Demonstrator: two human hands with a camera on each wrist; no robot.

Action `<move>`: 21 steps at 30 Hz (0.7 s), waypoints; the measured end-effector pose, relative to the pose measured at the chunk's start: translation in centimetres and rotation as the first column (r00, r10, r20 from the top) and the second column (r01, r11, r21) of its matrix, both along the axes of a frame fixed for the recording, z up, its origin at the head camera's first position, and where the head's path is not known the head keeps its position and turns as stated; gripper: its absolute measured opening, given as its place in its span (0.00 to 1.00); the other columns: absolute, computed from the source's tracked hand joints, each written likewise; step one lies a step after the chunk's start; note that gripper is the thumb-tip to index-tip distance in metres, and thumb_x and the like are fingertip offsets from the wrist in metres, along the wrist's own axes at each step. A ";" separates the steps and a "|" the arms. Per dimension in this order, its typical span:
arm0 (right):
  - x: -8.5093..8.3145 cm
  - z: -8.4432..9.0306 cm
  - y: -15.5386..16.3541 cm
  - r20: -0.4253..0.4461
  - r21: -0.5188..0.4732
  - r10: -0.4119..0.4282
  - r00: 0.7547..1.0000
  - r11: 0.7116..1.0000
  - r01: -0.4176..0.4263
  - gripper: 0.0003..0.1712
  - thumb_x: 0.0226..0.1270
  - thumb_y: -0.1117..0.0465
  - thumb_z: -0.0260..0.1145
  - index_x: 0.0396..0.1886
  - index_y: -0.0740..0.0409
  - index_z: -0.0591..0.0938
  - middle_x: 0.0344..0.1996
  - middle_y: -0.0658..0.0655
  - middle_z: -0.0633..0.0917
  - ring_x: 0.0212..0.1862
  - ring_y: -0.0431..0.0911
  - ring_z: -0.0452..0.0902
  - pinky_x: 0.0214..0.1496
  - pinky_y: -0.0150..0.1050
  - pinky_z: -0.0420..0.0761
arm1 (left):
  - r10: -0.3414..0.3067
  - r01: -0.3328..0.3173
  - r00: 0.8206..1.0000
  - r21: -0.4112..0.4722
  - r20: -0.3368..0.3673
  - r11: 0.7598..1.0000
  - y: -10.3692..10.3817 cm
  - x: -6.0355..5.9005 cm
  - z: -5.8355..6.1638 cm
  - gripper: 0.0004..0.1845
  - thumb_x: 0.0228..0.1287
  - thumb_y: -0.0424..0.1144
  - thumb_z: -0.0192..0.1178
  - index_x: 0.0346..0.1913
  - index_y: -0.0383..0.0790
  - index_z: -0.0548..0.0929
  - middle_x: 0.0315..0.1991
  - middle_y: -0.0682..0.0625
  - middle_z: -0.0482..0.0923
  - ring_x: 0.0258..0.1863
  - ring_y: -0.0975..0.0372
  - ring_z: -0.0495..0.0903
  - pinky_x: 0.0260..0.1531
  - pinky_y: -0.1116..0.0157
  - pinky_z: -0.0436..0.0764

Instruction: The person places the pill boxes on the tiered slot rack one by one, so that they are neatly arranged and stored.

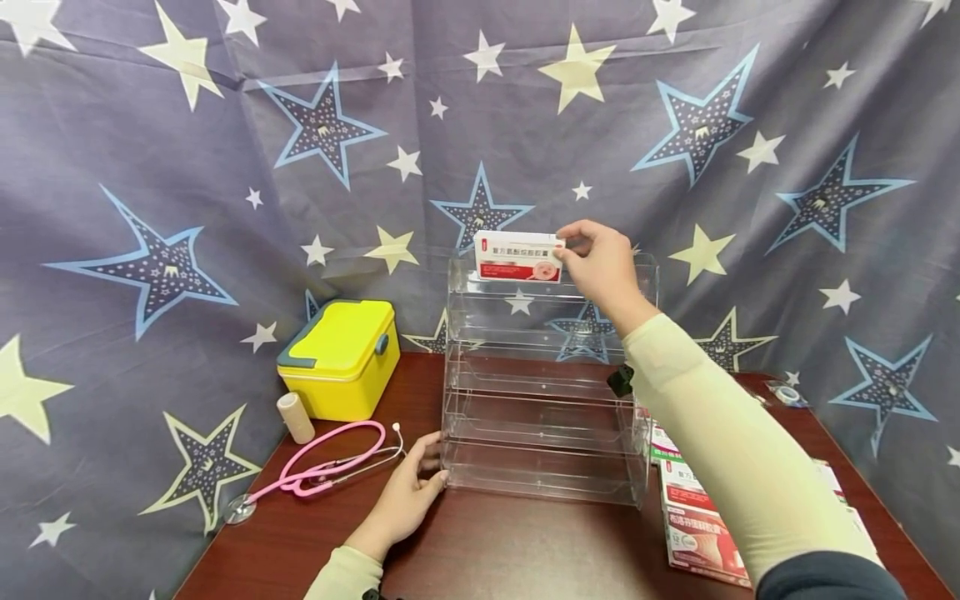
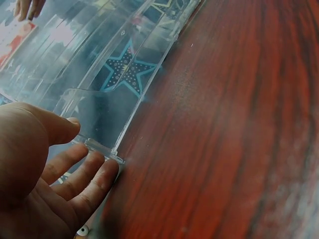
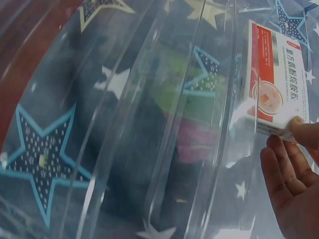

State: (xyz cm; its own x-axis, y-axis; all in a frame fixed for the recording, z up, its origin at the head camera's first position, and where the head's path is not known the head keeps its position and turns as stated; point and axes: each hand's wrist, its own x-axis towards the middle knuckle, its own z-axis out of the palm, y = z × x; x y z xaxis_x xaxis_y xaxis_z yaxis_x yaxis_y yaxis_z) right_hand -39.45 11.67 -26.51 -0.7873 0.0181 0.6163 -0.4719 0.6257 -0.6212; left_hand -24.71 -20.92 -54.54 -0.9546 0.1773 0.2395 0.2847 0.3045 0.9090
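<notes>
A clear acrylic tiered rack [image 1: 540, 392] stands on the dark wooden table [image 1: 495, 550]. My right hand [image 1: 600, 262] pinches the right end of a white and red medicine box [image 1: 517, 256] at the rack's top tier; the box [image 3: 276, 94] shows close up with my thumb and fingers [image 3: 286, 169] on its edge. My left hand [image 1: 408, 492] rests with straight fingers against the rack's lower left corner [image 2: 104, 149], fingers [image 2: 82, 174] touching the clear edge.
A yellow lidded case [image 1: 341, 358] sits at the back left, with a beige bandage roll [image 1: 296, 417] and a pink stethoscope [image 1: 322, 467] in front of it. More medicine boxes [image 1: 697, 525] lie right of the rack. A star-patterned curtain [image 1: 150, 208] hangs behind.
</notes>
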 end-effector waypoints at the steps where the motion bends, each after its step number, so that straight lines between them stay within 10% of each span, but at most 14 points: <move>1: 0.0 0.0 -0.4 0.007 0.002 0.009 1.000 1.000 -0.009 0.11 0.71 0.59 0.74 0.52 0.50 0.89 0.42 0.54 0.91 0.38 0.46 0.85 0.32 0.43 0.77 | 0.000 0.000 1.000 -0.001 0.001 1.000 0.0 0.0 0.0 0.33 0.73 0.25 0.63 0.75 0.51 0.70 0.64 0.40 0.77 0.57 0.51 0.81 0.44 0.65 0.85; 21: -0.7 -0.7 -2.8 0.027 0.003 0.042 0.999 0.999 -0.042 0.11 0.69 0.59 0.76 0.50 0.49 0.90 0.44 0.51 0.91 0.40 0.43 0.88 0.38 0.43 0.82 | 0.001 -0.001 1.000 -0.016 -0.023 1.000 0.0 0.0 0.1 0.33 0.72 0.24 0.63 0.75 0.50 0.70 0.63 0.40 0.78 0.56 0.51 0.82 0.45 0.65 0.85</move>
State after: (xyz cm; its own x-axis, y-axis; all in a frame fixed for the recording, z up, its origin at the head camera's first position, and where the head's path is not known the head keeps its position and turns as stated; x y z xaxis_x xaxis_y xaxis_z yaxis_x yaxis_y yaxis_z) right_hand -40.12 8.89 -27.26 -0.8039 -0.0179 0.5946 -0.4808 0.6081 -0.6317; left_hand -24.68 -20.92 -54.48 -0.9490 0.1805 0.2586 0.3052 0.3190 0.8973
